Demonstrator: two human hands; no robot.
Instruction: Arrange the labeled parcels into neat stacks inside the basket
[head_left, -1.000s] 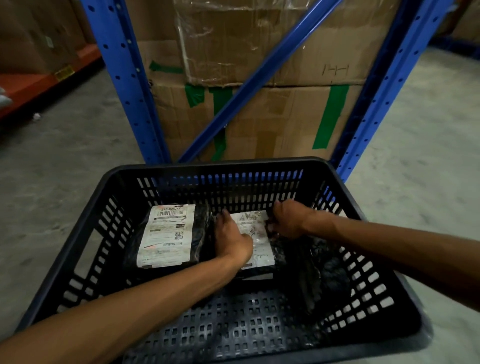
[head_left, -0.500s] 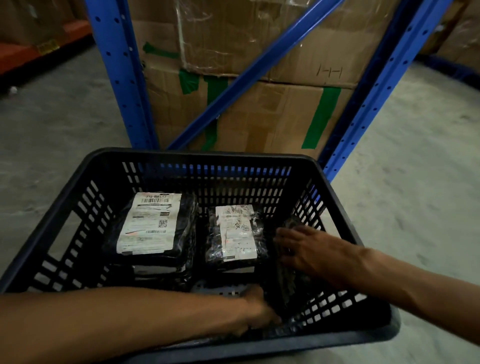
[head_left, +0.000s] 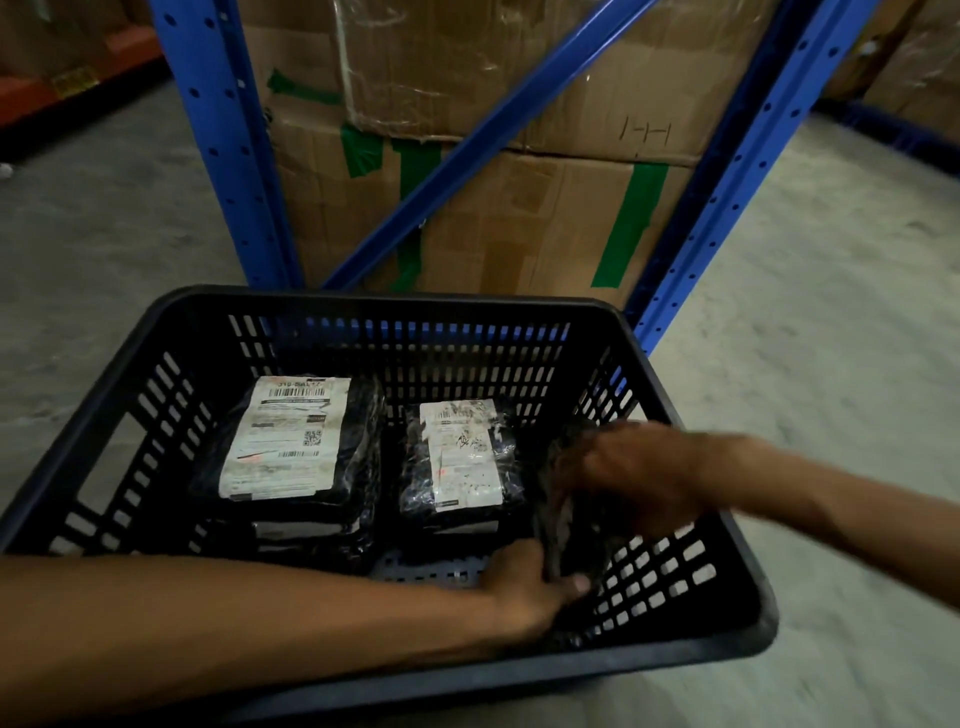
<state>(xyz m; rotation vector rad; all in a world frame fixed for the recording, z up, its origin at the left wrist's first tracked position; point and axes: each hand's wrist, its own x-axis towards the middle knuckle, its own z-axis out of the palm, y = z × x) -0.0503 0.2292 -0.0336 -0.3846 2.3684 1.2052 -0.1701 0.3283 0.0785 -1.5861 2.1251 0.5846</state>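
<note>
A black slatted plastic basket (head_left: 379, 306) stands on the floor below me. Inside at the left lies a stack of black wrapped parcels, the top one (head_left: 291, 441) bearing a large white label. A second, smaller labeled stack (head_left: 462, 457) lies in the middle. Against the right wall a black parcel (head_left: 563, 514) stands on edge, its label hidden. My right hand (head_left: 628, 473) grips its upper part. My left hand (head_left: 530, 587) holds its lower near edge.
Blue metal rack uprights (head_left: 223, 150) and a diagonal brace (head_left: 483, 135) rise just behind the basket, with large taped cardboard boxes (head_left: 519, 228) on the rack. Grey concrete floor (head_left: 831, 312) lies to both sides.
Both hands left the middle labeled parcel and moved right and nearer to me, taking hold of the black parcel at the right wall. The view has tilted slightly.
</note>
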